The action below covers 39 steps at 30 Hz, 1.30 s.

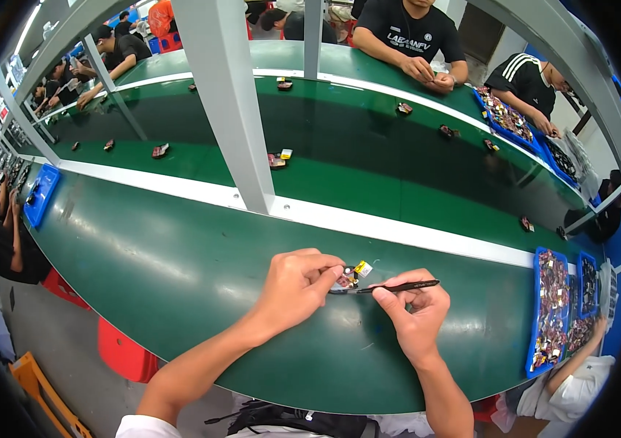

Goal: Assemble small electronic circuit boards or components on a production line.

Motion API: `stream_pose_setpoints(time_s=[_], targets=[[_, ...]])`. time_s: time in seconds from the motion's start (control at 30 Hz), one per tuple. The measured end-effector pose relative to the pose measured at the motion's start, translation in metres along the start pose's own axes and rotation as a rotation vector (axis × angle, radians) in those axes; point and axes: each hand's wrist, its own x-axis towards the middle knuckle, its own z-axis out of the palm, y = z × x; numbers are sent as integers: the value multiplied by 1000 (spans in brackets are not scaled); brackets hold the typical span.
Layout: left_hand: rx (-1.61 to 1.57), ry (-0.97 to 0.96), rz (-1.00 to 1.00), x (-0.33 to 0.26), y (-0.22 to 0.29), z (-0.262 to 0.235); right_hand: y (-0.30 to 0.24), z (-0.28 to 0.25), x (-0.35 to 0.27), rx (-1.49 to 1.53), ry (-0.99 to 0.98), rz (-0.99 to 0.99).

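Over the green worktable (pixel 201 255), my left hand (pixel 292 286) pinches a small electronic assembly (pixel 348 279) between thumb and fingers. It has dark and reddish parts, and a yellow and white tag (pixel 363 269) sticks up from it. My right hand (pixel 418 310) is closed round slim black tweezers (pixel 418 285), held nearly level. Their thin tip reaches left to the assembly's lower edge, close to my left fingertips. Whether the tip grips anything is too small to tell.
Beyond a white rail (pixel 398 230), a green conveyor belt (pixel 354 182) carries several similar assemblies. A grey post (pixel 226 109) rises ahead. Blue trays of parts (pixel 537 350) stand at the right; another blue tray (pixel 42 196) lies far left. Several people sit around, one close at the right.
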Motion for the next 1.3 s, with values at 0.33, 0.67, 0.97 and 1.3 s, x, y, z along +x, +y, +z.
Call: stream_pose_setpoints(time_s=[0.33, 0.67, 0.97, 1.3], targets=[[189, 84, 222, -1, -2, 4, 3, -1, 3, -214, 59, -159], [228, 113, 384, -3, -1, 7, 0, -6, 2, -267, -2, -71], [225, 95, 412, -5, 0, 8, 3, -3, 4, -169, 26, -36], [240, 67, 447, -3, 1, 8, 3, -7, 6, -67, 8, 73]])
